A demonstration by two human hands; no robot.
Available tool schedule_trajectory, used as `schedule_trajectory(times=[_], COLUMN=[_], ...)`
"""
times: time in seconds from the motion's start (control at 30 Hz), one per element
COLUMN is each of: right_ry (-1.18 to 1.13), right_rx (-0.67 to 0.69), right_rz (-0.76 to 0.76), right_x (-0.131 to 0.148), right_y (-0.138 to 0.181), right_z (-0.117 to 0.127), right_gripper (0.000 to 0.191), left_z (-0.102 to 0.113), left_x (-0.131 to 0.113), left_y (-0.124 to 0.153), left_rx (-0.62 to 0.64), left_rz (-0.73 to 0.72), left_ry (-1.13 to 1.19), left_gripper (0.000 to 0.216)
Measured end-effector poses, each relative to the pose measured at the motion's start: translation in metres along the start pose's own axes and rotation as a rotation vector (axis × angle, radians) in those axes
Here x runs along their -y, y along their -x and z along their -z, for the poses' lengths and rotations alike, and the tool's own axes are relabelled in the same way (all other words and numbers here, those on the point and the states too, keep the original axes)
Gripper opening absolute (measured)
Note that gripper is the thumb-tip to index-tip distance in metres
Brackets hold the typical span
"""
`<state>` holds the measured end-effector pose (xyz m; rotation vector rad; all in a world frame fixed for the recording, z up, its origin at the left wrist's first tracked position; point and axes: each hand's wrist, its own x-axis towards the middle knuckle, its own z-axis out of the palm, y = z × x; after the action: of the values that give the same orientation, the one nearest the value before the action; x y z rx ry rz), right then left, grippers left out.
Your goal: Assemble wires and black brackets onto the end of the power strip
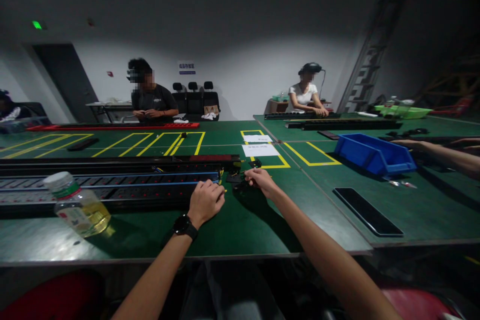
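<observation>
Left hand (205, 201) fisted at power strip (112, 191) end, right hand (259, 180) pinching small black part (240, 186), bottle (77, 205) of yellow liquid

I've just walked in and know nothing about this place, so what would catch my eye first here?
Probably the two bare hands at the centre: the left hand, with a black wristwatch, rests closed at the end of a long black power strip, while the right hand pinches a small black part. Next come the plastic bottle of yellow liquid lying at front left and the blue bin to the right on the green table.
</observation>
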<state>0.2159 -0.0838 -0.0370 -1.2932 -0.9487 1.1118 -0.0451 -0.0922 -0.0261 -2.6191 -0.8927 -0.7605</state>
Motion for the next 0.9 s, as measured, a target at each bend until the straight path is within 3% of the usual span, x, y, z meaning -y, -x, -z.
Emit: schedule_trajectory(times=[0.9], right_ry=[-0.009], right_rx=[-0.028], right_rz=[0.01], right_x=[0.0041], right_y=[0.0042], right_z=[-0.0033], right_gripper=[0.007], left_z=[0.0001], left_x=[-0.0017], left_y=[-0.0003], left_rx=[-0.01], left_rz=[0.121], left_ry=[0.046], left_gripper=[0.008])
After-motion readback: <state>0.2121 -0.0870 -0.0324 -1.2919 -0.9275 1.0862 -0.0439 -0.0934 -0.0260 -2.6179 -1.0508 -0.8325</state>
